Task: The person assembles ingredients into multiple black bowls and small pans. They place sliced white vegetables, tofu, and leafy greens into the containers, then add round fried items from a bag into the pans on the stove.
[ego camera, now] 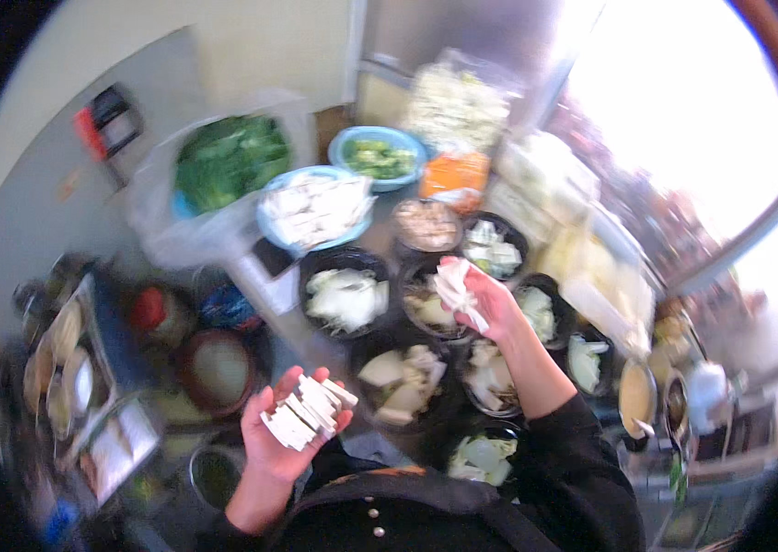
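On my left hand (285, 435), palm up and fingers partly spread, lies a row of white sliced strips (309, 412), perhaps mushroom or tofu. My right hand (489, 300) pinches a few similar white pieces (456, 290) above a dark bowl (430, 310) of pale food. Around it stand more dark bowls, one with white slices (347, 298), another with pale chunks (404, 383), and a third with cut white and green vegetables (492, 248). Behind them, a light blue basin (316, 207) is heaped with white slices like those I hold. Motion blur hides finer detail.
Leafy greens (233, 162) sit in a plastic bag at the back left, near a blue bowl of chopped greens (380, 159). An orange packet (456, 178) and bagged pale vegetables (458, 103) stand farther back. Pots (216, 372) crowd the left; ladles and a round container (637, 397) are at right.
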The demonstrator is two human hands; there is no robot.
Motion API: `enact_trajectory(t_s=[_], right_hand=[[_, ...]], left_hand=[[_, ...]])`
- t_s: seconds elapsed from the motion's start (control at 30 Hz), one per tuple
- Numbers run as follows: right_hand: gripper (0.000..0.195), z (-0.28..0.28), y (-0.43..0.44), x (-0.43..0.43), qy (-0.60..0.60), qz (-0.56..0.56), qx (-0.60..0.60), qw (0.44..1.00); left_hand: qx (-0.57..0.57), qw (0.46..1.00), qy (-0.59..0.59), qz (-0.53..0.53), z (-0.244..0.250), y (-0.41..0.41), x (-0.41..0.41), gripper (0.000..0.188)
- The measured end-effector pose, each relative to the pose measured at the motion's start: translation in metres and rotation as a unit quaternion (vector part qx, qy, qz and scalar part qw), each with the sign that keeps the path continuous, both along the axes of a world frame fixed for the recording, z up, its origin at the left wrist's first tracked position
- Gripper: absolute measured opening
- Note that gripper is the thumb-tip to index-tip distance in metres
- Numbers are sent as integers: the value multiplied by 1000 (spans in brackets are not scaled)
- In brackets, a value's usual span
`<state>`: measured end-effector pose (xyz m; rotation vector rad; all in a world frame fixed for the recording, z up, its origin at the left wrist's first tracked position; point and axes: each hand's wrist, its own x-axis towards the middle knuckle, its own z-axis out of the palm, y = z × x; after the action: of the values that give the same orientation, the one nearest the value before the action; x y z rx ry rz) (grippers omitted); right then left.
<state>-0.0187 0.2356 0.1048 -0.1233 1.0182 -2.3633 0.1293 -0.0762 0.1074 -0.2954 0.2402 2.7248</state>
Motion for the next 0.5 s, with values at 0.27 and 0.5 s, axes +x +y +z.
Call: enact_trajectory(t_s=[0.27, 0.5], right_hand=[[52, -12, -214, 121, 49, 283, 134, 949], [54, -20, -391, 314, 61, 449, 151, 878]], left_hand=[[26, 965, -36, 258, -7, -75, 234, 36], [66, 873, 3, 483, 2, -129, 470, 35]])
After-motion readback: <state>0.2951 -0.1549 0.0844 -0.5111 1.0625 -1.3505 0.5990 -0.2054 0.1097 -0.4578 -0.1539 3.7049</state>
